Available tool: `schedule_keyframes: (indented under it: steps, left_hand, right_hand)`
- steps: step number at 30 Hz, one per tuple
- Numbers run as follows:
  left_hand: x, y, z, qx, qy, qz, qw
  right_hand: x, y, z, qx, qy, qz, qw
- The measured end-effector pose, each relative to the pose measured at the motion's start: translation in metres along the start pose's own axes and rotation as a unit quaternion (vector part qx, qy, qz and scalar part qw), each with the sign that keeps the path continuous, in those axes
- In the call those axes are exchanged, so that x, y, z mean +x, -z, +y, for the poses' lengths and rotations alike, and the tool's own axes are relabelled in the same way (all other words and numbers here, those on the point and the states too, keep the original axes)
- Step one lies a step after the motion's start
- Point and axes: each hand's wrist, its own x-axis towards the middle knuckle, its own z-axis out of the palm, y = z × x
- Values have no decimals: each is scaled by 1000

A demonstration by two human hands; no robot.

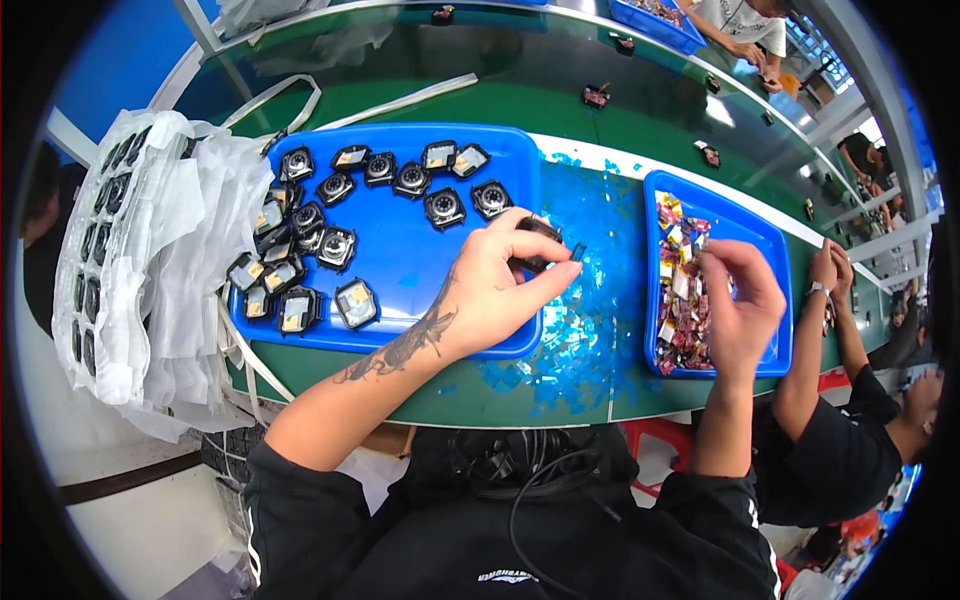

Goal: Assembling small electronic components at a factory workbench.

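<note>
Pinching a small black round part [537,243] between thumb and fingers, my left hand [500,290] holds it just above the right edge of the big blue tray [420,270], likely so the part stays steady and turned up toward me. My right hand [742,310] hovers over the smaller blue tray [765,250], fingers curled together as if nipping one of the little pieces; I cannot tell whether it has one.

That smaller tray holds a heap of small red, white and yellow bits [680,300]. The big tray carries many black parts [330,235], crowded to its left and back, its near right bare. Torn blue film scraps [580,330] litter the green counter [560,100] between the trays. White foam sheets [170,260] with more parts lie left.
</note>
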Motion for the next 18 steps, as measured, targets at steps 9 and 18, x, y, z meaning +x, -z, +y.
schedule_keyframes:
  steps: [9,18]
  left_hand:
    - [-5,-15,-4,24,-53,-21,998]
    - [-5,-17,1,35,-76,-6,996]
  right_hand:
    - [1,-23,-36,40,-29,-150,988]
    - [5,-46,-34,55,26,-186,981]
